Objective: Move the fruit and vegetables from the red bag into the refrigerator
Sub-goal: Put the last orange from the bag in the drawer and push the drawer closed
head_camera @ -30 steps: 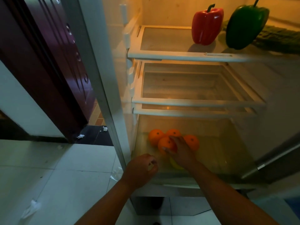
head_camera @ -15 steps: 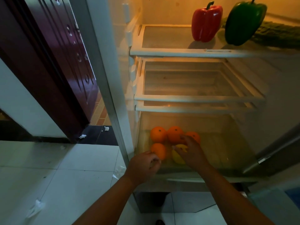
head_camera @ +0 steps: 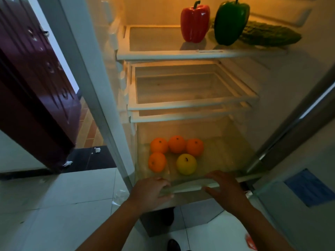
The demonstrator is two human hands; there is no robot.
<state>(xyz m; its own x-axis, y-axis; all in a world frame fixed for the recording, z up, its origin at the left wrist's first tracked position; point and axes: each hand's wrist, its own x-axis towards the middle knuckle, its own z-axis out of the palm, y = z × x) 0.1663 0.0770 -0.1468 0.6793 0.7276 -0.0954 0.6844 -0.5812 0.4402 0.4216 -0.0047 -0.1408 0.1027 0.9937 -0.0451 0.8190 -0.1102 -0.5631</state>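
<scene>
Four oranges sit in the clear drawer (head_camera: 241, 160) at the bottom of the open refrigerator (head_camera: 101, 73), lower centre of the frame. Three form a back row: left orange (head_camera: 159, 145), middle orange (head_camera: 176, 144), right orange (head_camera: 194, 147), each touching its neighbour. Fourth orange (head_camera: 157, 162) lies in front of the left one, near the drawer's left wall. Yellow fruit (head_camera: 186, 164), stem dimple facing up, sits to the right of the fourth orange and just in front of the back row; apple or pear, cannot tell in this dim warm light.

Left hand (head_camera: 149, 193), lower centre: grip curled narrow around the left part of the drawer's front rim (head_camera: 186, 187), fingers over the top edge. Right hand (head_camera: 227, 192), to its right: fingers spread fairly wide, resting at the right part of the same rim; whether they actually clasp it is unclear. Neither hand holds any fruit.

Top shelf (head_camera: 154, 55), upper centre: red pepper (head_camera: 195, 23) upright, green pepper (head_camera: 231, 22) upright just to its right, dark bumpy green vegetable (head_camera: 272, 36) lying behind and right of the green pepper. Middle shelf (head_camera: 181, 105) carries nothing visible.

Dark red door (head_camera: 32, 84) fills the upper left of the frame; pale tiled floor (head_camera: 54, 205) at lower left.
</scene>
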